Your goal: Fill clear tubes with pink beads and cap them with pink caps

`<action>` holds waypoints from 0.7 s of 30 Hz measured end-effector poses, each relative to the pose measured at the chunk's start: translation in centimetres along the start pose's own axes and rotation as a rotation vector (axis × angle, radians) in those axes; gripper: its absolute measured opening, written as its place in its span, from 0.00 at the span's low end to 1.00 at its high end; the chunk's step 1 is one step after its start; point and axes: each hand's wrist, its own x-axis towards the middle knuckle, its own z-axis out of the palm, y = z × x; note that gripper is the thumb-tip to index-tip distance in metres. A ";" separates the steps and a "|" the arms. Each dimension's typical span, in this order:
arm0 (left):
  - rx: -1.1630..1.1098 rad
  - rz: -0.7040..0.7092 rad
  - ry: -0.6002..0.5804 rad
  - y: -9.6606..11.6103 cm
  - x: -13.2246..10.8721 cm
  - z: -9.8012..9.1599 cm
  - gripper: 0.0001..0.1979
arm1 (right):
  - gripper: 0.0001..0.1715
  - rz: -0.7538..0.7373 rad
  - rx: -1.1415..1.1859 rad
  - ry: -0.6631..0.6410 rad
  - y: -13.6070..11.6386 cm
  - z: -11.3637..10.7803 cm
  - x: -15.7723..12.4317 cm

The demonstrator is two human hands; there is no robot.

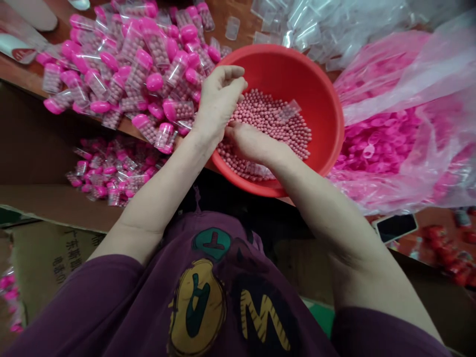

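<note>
My left hand [222, 96] is over the left rim of a red plastic bowl [323, 114]. Its fingers are bent to the right and stand apart, and nothing shows between them. Just below it, my right hand [249, 142] reaches down into small pink beads [266, 116] in the bowl. Its fingers are curled and partly hidden behind my left wrist, so whatever they hold cannot be seen. A clear empty tube [289, 111] lies on the beads, and another clear piece [260, 171] shows near the bowl's front wall.
Pink-capped, bead-filled bottles [143, 64] are heaped left of the bowl. More bottles [111, 171] lie in a cardboard box [33, 198] below. Clear empty tubes [308, 25] sit behind. Pink caps [383, 144] fill a plastic bag [442, 163] at right, near a phone [396, 227].
</note>
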 end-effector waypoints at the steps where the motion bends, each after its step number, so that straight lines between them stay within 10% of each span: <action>1: 0.011 -0.005 -0.006 0.1 -0.1 0.0 0.08 | 0.18 -0.006 0.054 -0.013 -0.3 -0.5 -0.3; 10: -0.085 -0.045 -0.162 -0.2 -0.5 0.3 0.11 | 0.26 0.154 0.670 0.308 2.9 -3.5 -6.2; 21: -0.034 -0.048 -0.374 -0.2 -2.2 1.2 0.08 | 0.36 0.205 0.781 0.639 2.4 -1.8 -5.0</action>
